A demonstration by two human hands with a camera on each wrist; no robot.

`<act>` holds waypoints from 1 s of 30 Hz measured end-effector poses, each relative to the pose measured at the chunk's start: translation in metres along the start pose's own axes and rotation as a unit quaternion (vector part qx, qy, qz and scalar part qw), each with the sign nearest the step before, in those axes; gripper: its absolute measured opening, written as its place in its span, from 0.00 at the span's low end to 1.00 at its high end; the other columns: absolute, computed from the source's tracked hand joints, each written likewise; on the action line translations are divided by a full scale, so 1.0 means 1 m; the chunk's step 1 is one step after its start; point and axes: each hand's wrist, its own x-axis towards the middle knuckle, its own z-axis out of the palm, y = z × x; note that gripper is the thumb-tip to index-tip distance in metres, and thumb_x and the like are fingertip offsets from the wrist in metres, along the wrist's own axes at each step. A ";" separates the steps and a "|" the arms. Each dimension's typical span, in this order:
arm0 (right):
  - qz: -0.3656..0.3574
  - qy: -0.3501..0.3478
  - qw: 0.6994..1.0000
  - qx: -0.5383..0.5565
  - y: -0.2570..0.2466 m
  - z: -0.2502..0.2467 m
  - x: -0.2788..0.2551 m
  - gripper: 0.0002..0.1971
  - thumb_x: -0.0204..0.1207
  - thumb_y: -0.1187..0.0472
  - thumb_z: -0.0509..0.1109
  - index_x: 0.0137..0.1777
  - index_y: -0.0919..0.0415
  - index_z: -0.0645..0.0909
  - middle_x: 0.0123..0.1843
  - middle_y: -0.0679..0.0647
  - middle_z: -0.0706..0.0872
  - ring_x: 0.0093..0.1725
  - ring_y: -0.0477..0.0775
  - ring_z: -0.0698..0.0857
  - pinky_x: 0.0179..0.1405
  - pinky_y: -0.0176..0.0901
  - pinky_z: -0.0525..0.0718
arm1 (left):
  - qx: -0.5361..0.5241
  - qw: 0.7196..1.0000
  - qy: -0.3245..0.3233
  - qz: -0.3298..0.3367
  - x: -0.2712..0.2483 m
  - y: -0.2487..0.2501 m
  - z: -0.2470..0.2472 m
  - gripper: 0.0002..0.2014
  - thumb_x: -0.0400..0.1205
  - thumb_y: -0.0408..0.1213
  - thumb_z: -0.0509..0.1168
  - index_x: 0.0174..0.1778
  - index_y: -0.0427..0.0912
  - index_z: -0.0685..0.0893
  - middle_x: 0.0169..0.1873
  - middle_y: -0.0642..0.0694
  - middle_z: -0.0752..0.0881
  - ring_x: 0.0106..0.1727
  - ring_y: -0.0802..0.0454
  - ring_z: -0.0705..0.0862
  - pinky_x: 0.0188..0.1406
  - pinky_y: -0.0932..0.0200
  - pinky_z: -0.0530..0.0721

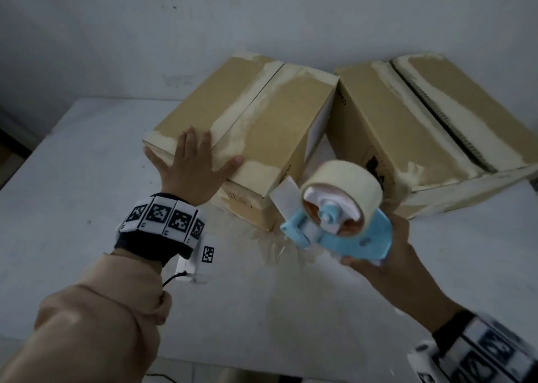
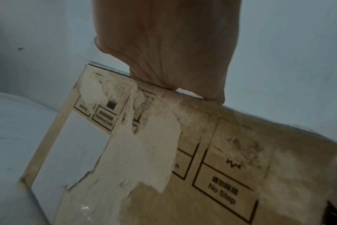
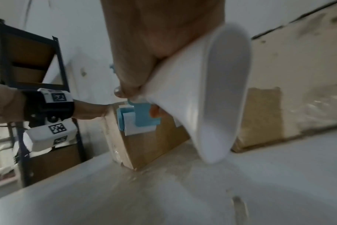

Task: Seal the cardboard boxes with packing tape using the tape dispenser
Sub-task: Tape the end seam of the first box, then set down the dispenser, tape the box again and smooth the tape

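Note:
Two brown cardboard boxes stand on the white table (image 1: 87, 161). The nearer box (image 1: 262, 114) has its top flaps closed along a centre seam; my left hand (image 1: 192, 161) lies flat with spread fingers on its near top edge. In the left wrist view the palm (image 2: 173, 53) presses that box's (image 2: 212, 159) upper edge. My right hand (image 1: 387, 251) grips the light blue tape dispenser (image 1: 343, 231), with its roll of beige tape (image 1: 343, 181), in the air near the box's front right corner. The right wrist view shows the white handle (image 3: 202, 99). The second box (image 1: 431, 126) has a gap between its flaps.
A white wall rises right behind the boxes. Crumpled clear tape (image 1: 273, 245) lies on the table before the nearer box. In the right wrist view a dark metal shelf rack (image 3: 33, 60) with boxes stands left of the table.

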 end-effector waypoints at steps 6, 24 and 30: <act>-0.057 0.124 0.988 -0.066 0.012 -0.001 -0.022 0.46 0.56 0.22 0.64 0.71 0.26 0.43 0.46 0.58 0.86 0.40 0.59 0.87 0.36 0.51 0.86 | 0.003 1.000 0.000 0.001 -0.001 0.002 0.000 0.44 0.74 0.72 0.40 0.82 0.48 0.46 0.83 0.45 0.43 0.83 0.49 0.41 0.69 0.23 0.31; -0.084 0.004 0.923 -0.376 0.045 0.016 -0.029 0.28 0.58 0.58 0.67 0.62 0.50 0.71 0.67 0.62 0.73 0.63 0.61 0.70 0.55 0.59 0.74 | 0.040 0.997 0.041 0.047 0.003 -0.008 -0.002 0.40 0.77 0.68 0.36 0.77 0.44 0.60 0.78 0.40 0.61 0.80 0.40 0.58 0.68 0.19 0.36; -0.151 0.087 0.943 -0.285 -0.035 0.059 0.025 0.16 0.75 0.51 0.57 0.59 0.58 0.73 0.68 0.65 0.76 0.67 0.59 0.71 0.61 0.49 0.67 | -0.037 0.994 0.084 0.065 0.024 -0.032 -0.018 0.33 0.79 0.63 0.50 0.75 0.47 0.66 0.73 0.38 0.70 0.74 0.35 0.66 0.74 0.27 0.48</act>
